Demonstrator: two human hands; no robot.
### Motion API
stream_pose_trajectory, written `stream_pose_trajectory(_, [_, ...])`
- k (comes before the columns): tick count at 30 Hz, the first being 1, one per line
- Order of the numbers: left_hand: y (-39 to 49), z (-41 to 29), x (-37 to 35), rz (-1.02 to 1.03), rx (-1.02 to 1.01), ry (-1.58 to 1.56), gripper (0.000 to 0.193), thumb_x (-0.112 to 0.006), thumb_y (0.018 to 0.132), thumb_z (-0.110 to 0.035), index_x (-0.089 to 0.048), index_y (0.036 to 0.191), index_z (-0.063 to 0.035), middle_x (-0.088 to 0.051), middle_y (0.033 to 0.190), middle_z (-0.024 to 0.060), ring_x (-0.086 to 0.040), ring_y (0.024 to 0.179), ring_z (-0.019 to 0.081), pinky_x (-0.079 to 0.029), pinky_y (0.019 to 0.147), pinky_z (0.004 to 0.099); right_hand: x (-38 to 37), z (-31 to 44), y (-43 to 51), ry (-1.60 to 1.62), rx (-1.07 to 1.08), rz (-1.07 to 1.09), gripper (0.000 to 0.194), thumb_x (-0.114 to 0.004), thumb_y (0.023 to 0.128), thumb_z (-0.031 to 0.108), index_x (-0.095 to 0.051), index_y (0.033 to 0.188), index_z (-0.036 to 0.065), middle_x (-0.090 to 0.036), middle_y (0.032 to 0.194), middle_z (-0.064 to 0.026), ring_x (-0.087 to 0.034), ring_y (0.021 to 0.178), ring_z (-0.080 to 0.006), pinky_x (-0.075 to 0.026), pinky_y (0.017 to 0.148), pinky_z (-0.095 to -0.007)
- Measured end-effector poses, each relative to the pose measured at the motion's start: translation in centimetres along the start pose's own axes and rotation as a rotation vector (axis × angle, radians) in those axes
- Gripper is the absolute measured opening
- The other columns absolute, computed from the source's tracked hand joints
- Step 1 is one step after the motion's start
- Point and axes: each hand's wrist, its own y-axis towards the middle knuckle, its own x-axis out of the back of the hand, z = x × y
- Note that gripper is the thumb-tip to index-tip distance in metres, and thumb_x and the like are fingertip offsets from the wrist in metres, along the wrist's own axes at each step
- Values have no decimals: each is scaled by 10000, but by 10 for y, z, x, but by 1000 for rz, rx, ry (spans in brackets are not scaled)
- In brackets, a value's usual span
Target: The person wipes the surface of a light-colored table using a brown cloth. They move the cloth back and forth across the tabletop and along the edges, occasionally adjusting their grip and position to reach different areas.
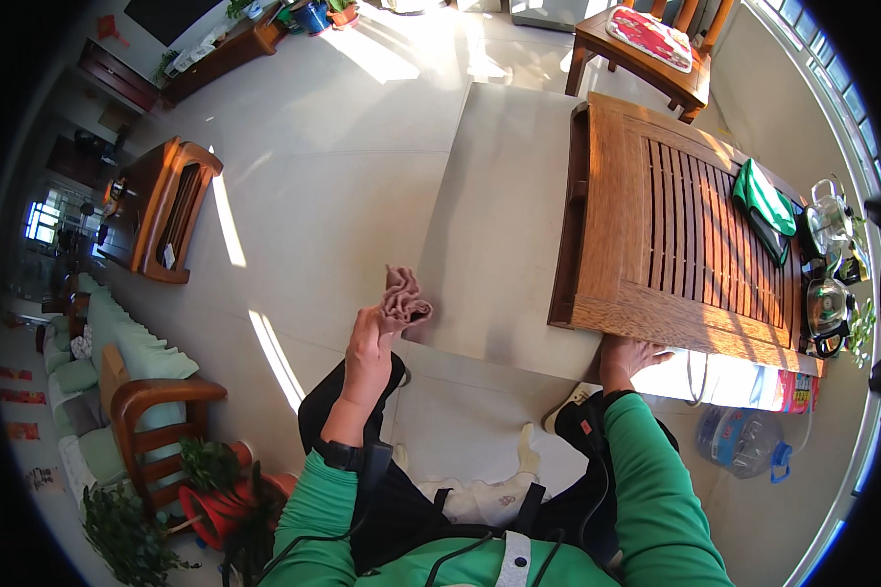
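My left hand [369, 339] is raised left of a smooth grey panel, its fingers closed on a crumpled brownish-pink cloth [402, 301]. Below the near edge of a slatted wooden tea table [613, 220], my right hand [625, 359] reaches in beside the panel's near corner. Its fingertips are partly under the table edge, so whether it grips anything is hidden. The flat grey panel [506, 220] extends leftward from beneath the wooden top. A folded green and black cloth [767, 209] lies on the slats.
Glass kettles [828, 304] stand at the table's right end. A large plastic water bottle [741, 440] is on the floor below them. A wooden chair with a red cushion [650, 37] stands behind. Potted plants [213, 506] and a wooden armrest [169, 392] are at lower left.
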Motion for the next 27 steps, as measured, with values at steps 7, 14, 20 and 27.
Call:
stream_pose_trajectory(7, [25, -3, -37, 85, 125, 127, 503, -550, 901, 28, -464, 1383, -86, -599, 1258, 170, -568, 1171, 374, -481, 964, 437, -2, -1, 0, -5, 7, -28, 719, -428, 949, 472, -282, 1547, 100, -264, 1610, -149, -51, 1493, -437, 55, 1174, -628])
stream_pose_trajectory(14, [42, 6, -41, 70, 95, 32, 389, -619, 914, -81, -497, 1282, -43, -621, 1207, 198, -629, 1024, 396, -525, 868, 439, -1, -2, 1, -13, 17, -21, 706, -420, 956, 470, -290, 1544, 101, -280, 1604, -147, -60, 1490, -446, 47, 1173, -630])
stream_pose_trajectory(20, [55, -9, -35, 135, 543, -976, 327, -538, 1032, -251, -571, 1220, 14, -657, 1118, 69, -627, 981, 132, -532, 825, 300, -4, -3, 0, -9, 11, -18, 696, -432, 952, 460, -312, 1535, 100, -307, 1591, -150, -85, 1489, -441, 40, 1176, -627])
stream_pose_trajectory(27, [56, 0, -66, 251, 838, -1029, 367, -491, 1053, -321, -543, 1274, -32, -640, 1107, 77, -625, 982, 154, -520, 843, 304, -3, -2, 0, 12, 12, -26, 703, -436, 950, 452, -291, 1543, 104, -255, 1612, -149, -42, 1501, -412, 59, 1171, -633])
